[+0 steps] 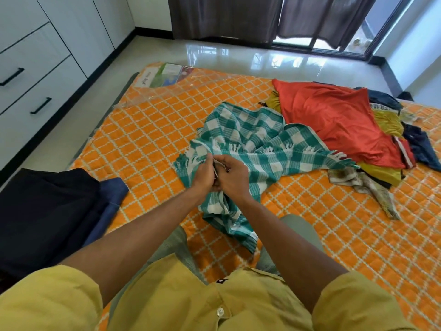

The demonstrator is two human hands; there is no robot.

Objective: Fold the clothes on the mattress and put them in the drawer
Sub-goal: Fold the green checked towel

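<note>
A green-and-white checked towel (257, 139) with white fringes lies crumpled in the middle of the orange quilted mattress (148, 139). My left hand (204, 173) and my right hand (232, 176) meet over its near edge, both gripping the cloth with curled fingers. To the right sits a heap of unfolded clothes: a red garment (334, 120) on top, with yellow (386, 120) and dark blue (420, 144) pieces beside it and a striped cloth (367, 185) in front. White drawers with black handles (40, 105) line the left wall.
Dark folded clothes (45, 216) over a blue piece (114, 192) lie at the mattress's left edge. Glossy tiled floor (238, 60) runs beyond the mattress to brown curtains (262, 17) and a glass door. My knees rest on the mattress.
</note>
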